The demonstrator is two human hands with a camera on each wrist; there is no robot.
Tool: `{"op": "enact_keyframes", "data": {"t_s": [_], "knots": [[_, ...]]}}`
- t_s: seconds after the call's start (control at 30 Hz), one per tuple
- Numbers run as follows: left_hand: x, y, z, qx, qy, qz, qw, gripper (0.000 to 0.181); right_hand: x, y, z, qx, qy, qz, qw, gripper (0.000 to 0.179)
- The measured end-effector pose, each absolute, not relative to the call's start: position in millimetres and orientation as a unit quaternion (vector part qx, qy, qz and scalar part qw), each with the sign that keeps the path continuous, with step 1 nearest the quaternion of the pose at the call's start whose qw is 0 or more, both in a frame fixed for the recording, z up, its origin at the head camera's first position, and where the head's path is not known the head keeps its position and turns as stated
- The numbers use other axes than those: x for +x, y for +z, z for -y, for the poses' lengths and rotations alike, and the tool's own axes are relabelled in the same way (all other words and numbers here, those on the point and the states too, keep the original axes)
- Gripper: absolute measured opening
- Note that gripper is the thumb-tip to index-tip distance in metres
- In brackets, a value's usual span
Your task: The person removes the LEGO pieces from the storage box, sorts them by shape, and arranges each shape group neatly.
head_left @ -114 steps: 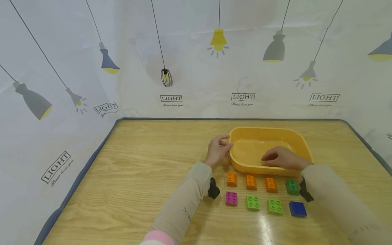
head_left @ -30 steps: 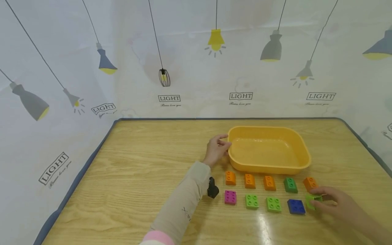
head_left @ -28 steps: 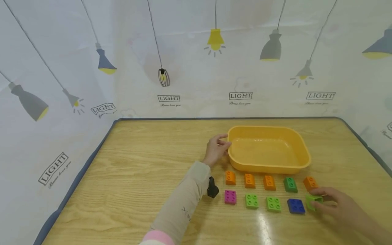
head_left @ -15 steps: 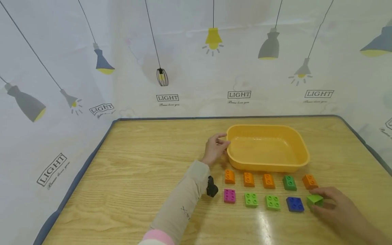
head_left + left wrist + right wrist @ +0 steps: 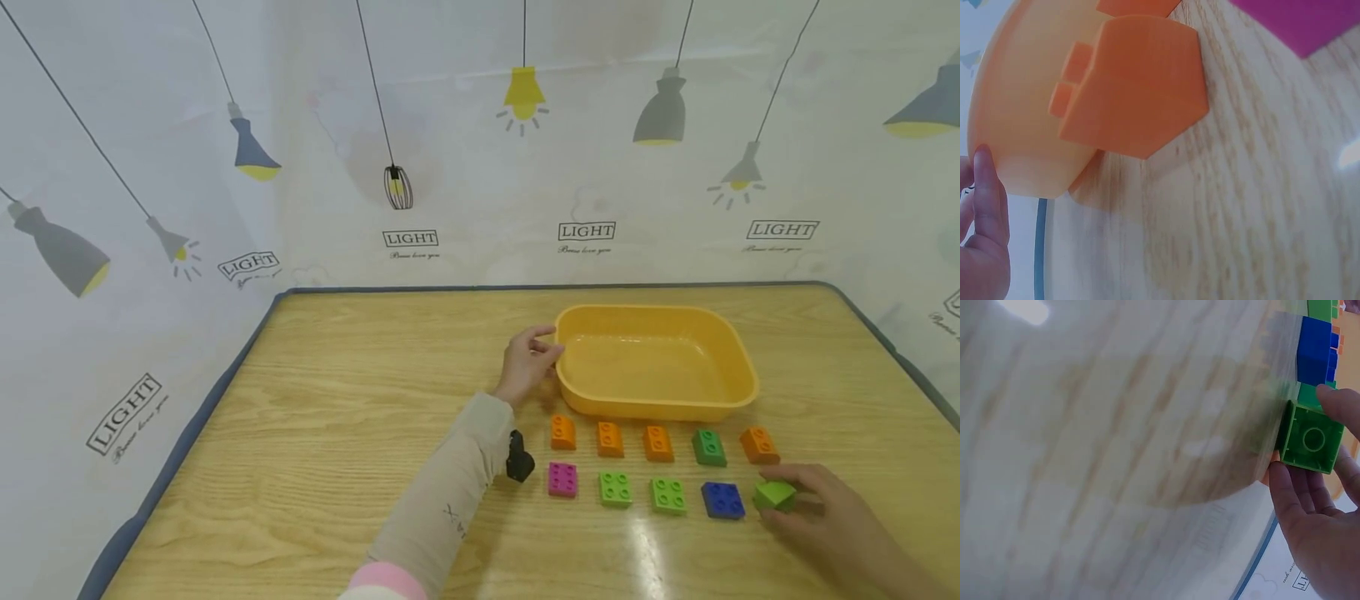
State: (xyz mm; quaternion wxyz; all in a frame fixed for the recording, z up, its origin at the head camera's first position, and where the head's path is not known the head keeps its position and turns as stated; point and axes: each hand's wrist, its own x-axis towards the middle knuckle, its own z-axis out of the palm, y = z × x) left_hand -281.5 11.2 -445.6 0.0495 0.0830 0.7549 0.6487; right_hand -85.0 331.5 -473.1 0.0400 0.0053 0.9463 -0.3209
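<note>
My left hand [image 5: 527,364] is at the left end of the yellow plastic tray [image 5: 660,410], its thumb and a finger touching the rim. In the left wrist view a fairly straight finger rests against the tray wall [image 5: 1029,144]. My right hand [image 5: 828,512] pinches a light green toy brick [image 5: 774,495] between thumb and fingers, at the right end of the front row. The right wrist view shows this brick's hollow underside [image 5: 1313,439] turned to the camera. Beside it lies a blue brick [image 5: 723,500]; just behind lies an orange curved brick [image 5: 761,446].
Before the tray, a back row holds several orange bricks [image 5: 610,439] and a dark green brick [image 5: 709,447]. The front row has a magenta brick [image 5: 562,479] and two light green bricks [image 5: 615,489]. Bare wooden table [image 5: 360,400] spreads to the left; a printed curtain [image 5: 480,167] stands behind.
My right hand has left the tray for the front row's right end, with an orange brick newly lying there. The pinched light green brick has turned over somewhat. My left hand stays at the tray.
</note>
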Motion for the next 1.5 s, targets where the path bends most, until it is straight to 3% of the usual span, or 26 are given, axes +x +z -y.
{"op": "enact_keyframes", "data": {"t_s": [0.37, 0.8, 1.33, 1.4, 1.5], "knots": [[-280.9, -445.3, -11.4, 0.082, 0.652, -0.752, 0.051, 0.035, -81.3, -469.1, -330.7, -0.001, -0.312, -0.950, 0.029, 0.057], [-280.7, -447.3, -11.7, 0.083, 0.648, -0.756, 0.049, 0.035, -85.8, -469.9, -330.9, 0.001, -0.289, -0.957, 0.040, 0.046], [-280.5, -446.7, -11.5, 0.082, 0.648, -0.756, 0.046, 0.035, -84.5, -477.1, -333.5, -0.068, -0.280, -0.949, -0.129, 0.034], [-280.4, -446.4, -11.5, 0.082, 0.649, -0.755, 0.045, 0.035, -83.2, -477.5, -334.0, -0.053, -0.284, -0.951, -0.111, 0.033], [-280.1, -446.0, -11.9, 0.083, 0.648, -0.756, 0.045, 0.036, -81.4, -476.6, -334.7, -0.009, -0.302, -0.952, -0.041, 0.032]]}}
